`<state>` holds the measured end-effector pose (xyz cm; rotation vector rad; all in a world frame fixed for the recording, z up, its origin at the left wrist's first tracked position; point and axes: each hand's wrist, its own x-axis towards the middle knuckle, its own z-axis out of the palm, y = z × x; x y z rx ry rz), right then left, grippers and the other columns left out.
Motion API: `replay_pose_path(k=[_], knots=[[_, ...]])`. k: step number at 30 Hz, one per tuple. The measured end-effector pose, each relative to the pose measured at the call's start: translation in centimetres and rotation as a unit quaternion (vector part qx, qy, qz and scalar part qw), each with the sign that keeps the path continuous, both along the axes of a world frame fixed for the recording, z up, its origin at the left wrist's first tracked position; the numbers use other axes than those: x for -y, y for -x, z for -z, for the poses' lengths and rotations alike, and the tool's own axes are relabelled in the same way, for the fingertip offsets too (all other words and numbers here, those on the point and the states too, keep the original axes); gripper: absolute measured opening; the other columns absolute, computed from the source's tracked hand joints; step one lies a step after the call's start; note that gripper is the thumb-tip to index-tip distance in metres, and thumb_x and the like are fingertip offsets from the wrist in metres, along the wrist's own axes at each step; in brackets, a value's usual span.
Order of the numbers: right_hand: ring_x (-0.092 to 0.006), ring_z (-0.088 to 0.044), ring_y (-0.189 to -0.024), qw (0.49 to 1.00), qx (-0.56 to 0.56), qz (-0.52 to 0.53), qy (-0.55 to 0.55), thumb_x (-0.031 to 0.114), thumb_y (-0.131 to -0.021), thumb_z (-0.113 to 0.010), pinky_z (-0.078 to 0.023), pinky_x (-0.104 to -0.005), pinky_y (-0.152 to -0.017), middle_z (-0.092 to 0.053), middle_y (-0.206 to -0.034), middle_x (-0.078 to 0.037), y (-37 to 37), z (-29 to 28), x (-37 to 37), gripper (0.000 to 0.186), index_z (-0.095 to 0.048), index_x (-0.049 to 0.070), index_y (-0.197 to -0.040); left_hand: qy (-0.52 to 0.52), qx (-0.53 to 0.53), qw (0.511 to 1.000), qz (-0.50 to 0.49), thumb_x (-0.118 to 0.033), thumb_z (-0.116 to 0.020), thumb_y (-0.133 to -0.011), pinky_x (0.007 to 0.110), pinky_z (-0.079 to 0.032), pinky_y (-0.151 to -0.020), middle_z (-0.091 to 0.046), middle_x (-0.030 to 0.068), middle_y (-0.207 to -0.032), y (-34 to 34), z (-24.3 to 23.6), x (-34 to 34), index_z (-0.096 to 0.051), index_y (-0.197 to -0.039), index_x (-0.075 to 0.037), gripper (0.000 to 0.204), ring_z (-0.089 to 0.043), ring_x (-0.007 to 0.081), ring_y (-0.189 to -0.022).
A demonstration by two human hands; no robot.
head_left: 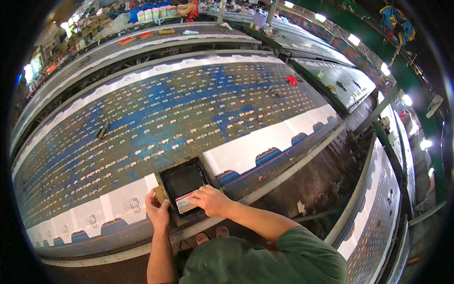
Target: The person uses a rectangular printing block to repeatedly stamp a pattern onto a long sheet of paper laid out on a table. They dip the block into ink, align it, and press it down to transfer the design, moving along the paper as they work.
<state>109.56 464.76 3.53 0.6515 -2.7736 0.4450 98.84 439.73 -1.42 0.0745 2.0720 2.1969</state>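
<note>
A dark screen-printing frame (205, 171) lies on the near edge of a long printing table (156, 102). My left hand (157, 211) is closed on the frame's left side, at a tan wooden piece (162, 194). With my right hand (213, 201) I grip a squeegee (185, 204), pale with a red line along it, inside the near part of the frame. Left of the frame run white cut pieces (116, 204) with dark outlined cartoon figures on several of them. To its right, white pieces (265, 146) show no figures. Whatever lies under the frame is hidden.
Small printed marks in rows cover the blue-grey tabletop. A red cloth (292, 80) and dark small objects (102, 130) lie on it. Other long tables stand beyond and at right (373, 213). Green beams (392, 47) cross overhead. A person in red (191, 10) is far back.
</note>
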Motion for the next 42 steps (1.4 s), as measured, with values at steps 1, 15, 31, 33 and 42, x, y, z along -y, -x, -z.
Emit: replay_pose_path(k=[1, 15, 31, 33, 42], knots=[[-0.0324, -0.067, -0.118, 1.0, -0.008, -0.003, 0.0, 0.008, -0.091, -0.071, -0.053, -0.0484, -0.107, -0.075, -0.127, -0.01, -0.8, 0.4, 0.0, 0.049, -0.075, 0.012, -0.14, 0.018, 0.004, 1.0, 0.001, 0.012, -0.072, -0.092, 0.04, -0.057, -0.108, -0.07, 0.0176, -0.139, 0.0, -0.3, -0.2, -0.05, -0.159, 0.001, 0.071, -0.072, 0.0261, -0.125], [-0.0397, -0.064, -0.139, 0.93, 0.009, 0.184, 0.318, 0.021, -0.096, -0.086, -0.049, -0.0516, -0.12, -0.072, -0.144, -0.016, -8.3, -0.1, -3.7, 0.041, -0.079, 0.006, -0.134, 0.121, -0.14, 0.978, -0.091, 0.007, -0.071, -0.078, 0.044, -0.04, -0.131, -0.054, 0.0246, -0.167, -2.9, -0.6, -3.6, -0.044, -0.169, 0.006, 0.095, -0.054, 0.0342, -0.155], [-0.0366, -0.064, -0.146, 0.86, 0.061, 0.192, 0.469, 0.007, -0.097, -0.08, -0.047, -0.0501, -0.125, -0.076, -0.144, -0.017, -16.1, 3.5, -28.0, 0.037, -0.079, 0.001, -0.133, 0.082, -0.159, 0.979, -0.103, 0.006, -0.073, -0.076, 0.04, -0.046, -0.125, -0.062, 0.0243, -0.157, -9.2, -1.1, -28.4, -0.046, -0.168, 0.007, 0.096, -0.062, 0.0306, -0.144], [-0.0385, -0.065, -0.143, 0.9, 0.028, 0.191, 0.391, 0.006, -0.097, -0.079, -0.048, -0.0509, -0.123, -0.076, -0.142, -0.018, -16.5, 3.1, -28.9, 0.035, -0.08, 0.002, -0.132, 0.032, -0.128, 0.987, -0.095, 0.007, -0.074, -0.076, 0.038, -0.049, -0.121, -0.064, 0.0225, -0.155, -9.5, -1.1, -29.4, -0.048, -0.167, 0.007, 0.095, -0.064, 0.0279, -0.141], [-0.0374, -0.063, -0.14, 0.989, -0.038, -0.009, 0.143, 0.015, -0.092, -0.086, -0.05, -0.0513, -0.116, -0.069, -0.145, -0.013, -13.2, -1.5, -27.7, 0.043, -0.077, 0.009, -0.134, 0.046, -0.078, 0.991, -0.098, 0.011, -0.073, -0.072, 0.035, -0.048, -0.121, -0.065, 0.0182, -0.157, -8.9, -0.4, -30.3, -0.049, -0.169, 0.004, 0.1, -0.064, 0.0244, -0.141]])
